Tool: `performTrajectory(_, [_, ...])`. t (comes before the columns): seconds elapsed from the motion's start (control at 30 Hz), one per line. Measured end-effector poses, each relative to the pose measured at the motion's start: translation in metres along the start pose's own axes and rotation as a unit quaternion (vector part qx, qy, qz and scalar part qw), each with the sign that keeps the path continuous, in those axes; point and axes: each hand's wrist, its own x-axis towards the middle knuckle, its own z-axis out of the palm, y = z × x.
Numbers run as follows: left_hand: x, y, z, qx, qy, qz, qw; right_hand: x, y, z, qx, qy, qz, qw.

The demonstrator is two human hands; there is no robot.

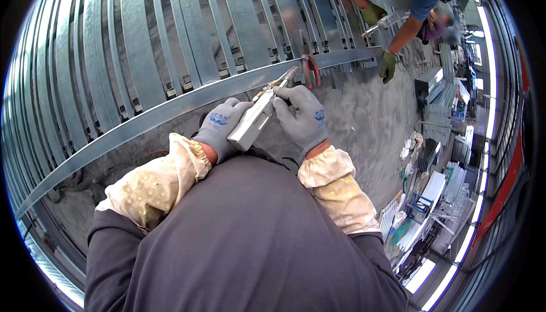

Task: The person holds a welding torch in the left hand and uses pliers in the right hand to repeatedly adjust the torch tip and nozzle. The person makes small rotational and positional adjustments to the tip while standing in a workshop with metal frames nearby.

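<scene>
Head view: I record a pale metal box (248, 127) near centre. Left hand (220, 122) has its grip closed on the box's nine o'clock side, presumably steadying it; right hand (303, 114) pinches toward its one o'clock end, apparently for finer control. Red-handled pliers (311, 72) lie over the rail (187, 100) at one o'clock, likely for reach. Left fingertips are hidden; brass-coloured parts (265, 91) remain indistinct.

Grey floor (364, 147) spreads rightward; beyond it — stacked metal pieces (438, 123), bright light strips (490, 62) and a long red beam (501, 194).
</scene>
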Motion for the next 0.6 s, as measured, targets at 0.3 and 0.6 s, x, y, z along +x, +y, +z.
performTrajectory(0.3, [0.01,0.0,0.005,0.024,-0.028,-0.018,0.999,0.0,0.019,0.025,-0.17,0.003,0.044,0.984])
performTrajectory(0.6, [0.016,-0.013,0.018,0.004,-0.048,-0.011,0.999,-0.01,0.018,0.019,-0.093,-0.001,0.105,0.99])
